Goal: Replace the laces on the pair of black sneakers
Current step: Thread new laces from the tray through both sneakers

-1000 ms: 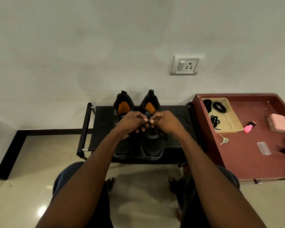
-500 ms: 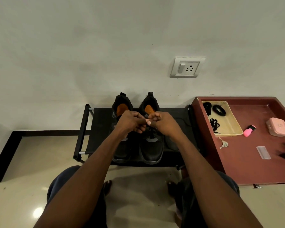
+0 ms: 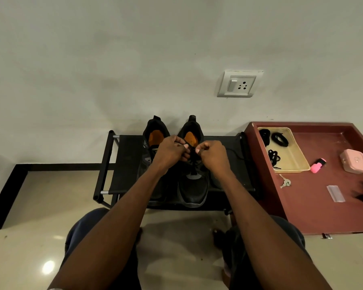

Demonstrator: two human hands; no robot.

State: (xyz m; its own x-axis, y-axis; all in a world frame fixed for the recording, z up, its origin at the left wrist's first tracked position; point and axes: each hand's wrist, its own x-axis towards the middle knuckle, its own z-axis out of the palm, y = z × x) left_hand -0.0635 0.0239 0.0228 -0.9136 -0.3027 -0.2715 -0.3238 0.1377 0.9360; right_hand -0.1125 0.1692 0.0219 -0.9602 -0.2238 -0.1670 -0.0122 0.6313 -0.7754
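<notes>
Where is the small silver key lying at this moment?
In the head view, the small silver key lies on the red wooden table at right, just below the shallow cream plastic tray.

Two black sneakers (image 3: 194, 185), two hands (image 3: 171, 152), three lace bundles (image 3: 279, 139) (all in the tray (image 3: 298, 155)), one key (image 3: 285, 182).

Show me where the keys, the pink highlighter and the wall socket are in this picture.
keys (image 3: 285, 181): head view, on the bunch lying on the red tabletop.
pink highlighter (image 3: 317, 165): head view, on the middle of its body.
wall socket (image 3: 240, 84): head view, on the middle of its faceplate.
</notes>
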